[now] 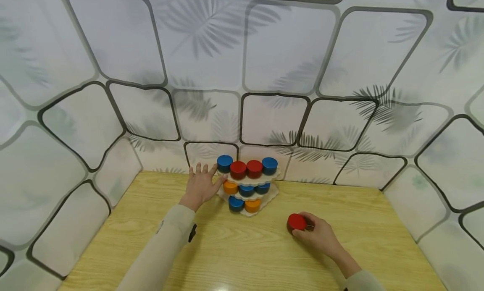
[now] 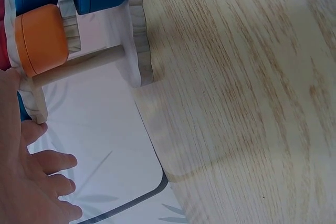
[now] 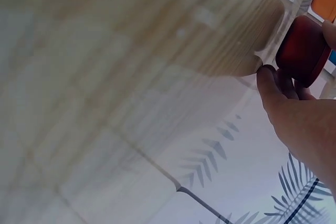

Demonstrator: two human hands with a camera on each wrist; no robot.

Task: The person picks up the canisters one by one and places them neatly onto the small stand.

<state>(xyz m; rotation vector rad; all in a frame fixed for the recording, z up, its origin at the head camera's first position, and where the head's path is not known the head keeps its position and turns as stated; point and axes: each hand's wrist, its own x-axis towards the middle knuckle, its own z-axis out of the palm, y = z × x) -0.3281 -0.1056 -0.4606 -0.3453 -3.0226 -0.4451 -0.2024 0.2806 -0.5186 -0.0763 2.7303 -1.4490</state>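
Observation:
My left hand has its fingers spread, with thumb and index finger touching the left end of the top shelf of a tiered wooden stand. On that shelf a blue round block, two red round blocks and another blue one stand in a row. The tier below bears an orange round block and two blue ones; a blue and an orange block sit at the bottom. To the right of the stand, my right hand grips a red round block between thumb and fingers, over the table.
A light wood-grain table lies under both hands. Behind the stand and along both sides rise pale walls with dark stone-like outlines and leaf prints. The stand is close to the back edge of the table.

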